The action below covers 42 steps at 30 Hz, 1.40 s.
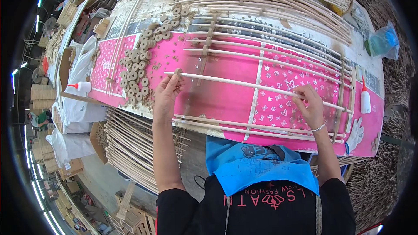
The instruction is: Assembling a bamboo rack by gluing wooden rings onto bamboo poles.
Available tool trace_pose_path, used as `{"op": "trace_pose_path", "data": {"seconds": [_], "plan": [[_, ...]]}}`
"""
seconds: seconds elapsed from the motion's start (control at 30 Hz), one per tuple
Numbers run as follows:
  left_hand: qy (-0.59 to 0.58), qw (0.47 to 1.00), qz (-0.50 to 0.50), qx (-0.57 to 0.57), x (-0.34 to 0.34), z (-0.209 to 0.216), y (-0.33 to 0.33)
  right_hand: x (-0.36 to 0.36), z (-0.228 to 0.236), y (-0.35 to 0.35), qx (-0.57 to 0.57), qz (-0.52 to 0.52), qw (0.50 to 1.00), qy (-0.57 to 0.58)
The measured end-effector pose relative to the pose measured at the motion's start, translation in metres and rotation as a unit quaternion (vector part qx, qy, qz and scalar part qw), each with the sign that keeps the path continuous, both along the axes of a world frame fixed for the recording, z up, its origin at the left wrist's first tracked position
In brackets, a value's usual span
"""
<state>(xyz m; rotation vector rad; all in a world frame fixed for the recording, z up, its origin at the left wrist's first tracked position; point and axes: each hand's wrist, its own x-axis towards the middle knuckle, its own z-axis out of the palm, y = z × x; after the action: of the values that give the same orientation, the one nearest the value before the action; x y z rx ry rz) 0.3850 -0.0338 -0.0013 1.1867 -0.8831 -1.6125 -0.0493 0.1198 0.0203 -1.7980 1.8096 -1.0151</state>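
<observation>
One long pink-covered worktop (226,100) carries a heap of wooden rings (139,67) too many to count, two white glue bottles, one (81,87) at its left end and one (365,100) at its right, and several pale rods laid across it. One thin, straight, pale wooden rod (252,85) spans between both hands above the worktop. The left hand (167,91) pinches its near end, where a single wooden ring (178,72) sits, while the right hand (310,104) grips it farther along.

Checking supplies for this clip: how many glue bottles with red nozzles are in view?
2. One glue bottle lies on its side at the table's left edge; the other glue bottle stands upright at the right end. More may be hidden among the clutter.
</observation>
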Motion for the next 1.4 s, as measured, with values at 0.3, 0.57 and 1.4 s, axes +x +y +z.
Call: {"op": "trace_pose_path", "data": {"seconds": [0.3, 0.57, 1.4], "plan": [[-0.029, 0.999, -0.016, -0.016, -0.027, -0.004, -0.011, -0.012, -0.002, -0.022, -0.090, -0.008, 0.986, 0.141], [-0.003, 1.000, -0.013, -0.005, -0.055, -0.006, -0.021, -0.021, -0.015, -0.037, -0.039, -0.005, 0.998, 0.048], [-0.616, 0.639, -0.082, -0.454, -0.060, -0.014, -0.049, -0.027, -0.070, -0.059, -0.066, -0.014, 0.996, 0.065]]}}
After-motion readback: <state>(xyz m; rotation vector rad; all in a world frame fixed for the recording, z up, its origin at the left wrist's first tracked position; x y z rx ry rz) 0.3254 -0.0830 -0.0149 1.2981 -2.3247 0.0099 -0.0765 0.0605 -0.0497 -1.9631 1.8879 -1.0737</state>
